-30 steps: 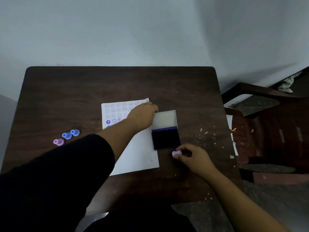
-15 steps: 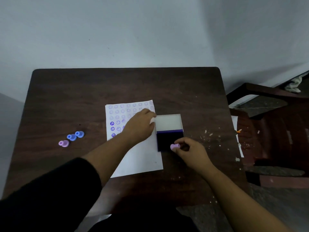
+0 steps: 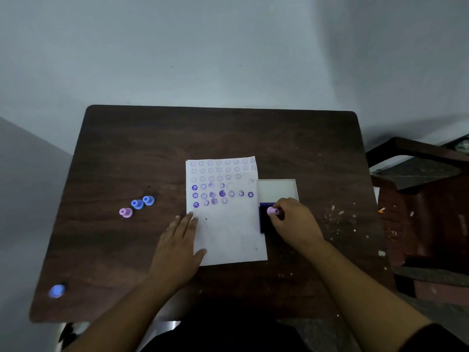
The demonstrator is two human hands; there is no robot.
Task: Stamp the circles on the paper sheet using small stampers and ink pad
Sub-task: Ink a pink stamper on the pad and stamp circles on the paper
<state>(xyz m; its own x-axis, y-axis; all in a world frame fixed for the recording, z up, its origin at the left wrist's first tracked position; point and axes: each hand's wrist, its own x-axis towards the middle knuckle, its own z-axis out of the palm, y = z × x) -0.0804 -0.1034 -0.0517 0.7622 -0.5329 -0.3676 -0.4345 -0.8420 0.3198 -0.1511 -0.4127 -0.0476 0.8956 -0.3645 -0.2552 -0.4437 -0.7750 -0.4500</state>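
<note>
A: Where does the paper point(image 3: 228, 224) lie?
B: Flat on the table point(image 3: 127, 148), near its middle. Pale printed circles fill the paper's far rows; below them sit purple stamped marks, some of them smiley faces. Its near half is blank.

A: And the left hand point(image 3: 177, 247)?
B: It lies open and flat, palm down, at the paper's left edge, fingertips and thumb resting on the sheet. It grips nothing.

A: The right hand point(image 3: 294, 222)?
B: Just right of the paper, its fingers are closed around a pink stamper point(image 3: 272, 211), which is held over the dark ink pad point(image 3: 264, 222). Whether the stamper touches the ink cannot be told.

A: Where is the pad?
B: Touching the paper's right edge, with its white open lid point(image 3: 278, 190) on the far side.

A: Other stampers?
B: Well left of the paper stand a pink stamper point(image 3: 126, 212) and two blue stampers point(image 3: 142, 201), close together. A blue blurred thing point(image 3: 56, 290) sits near the table's near left corner, farther from the paper.
</note>
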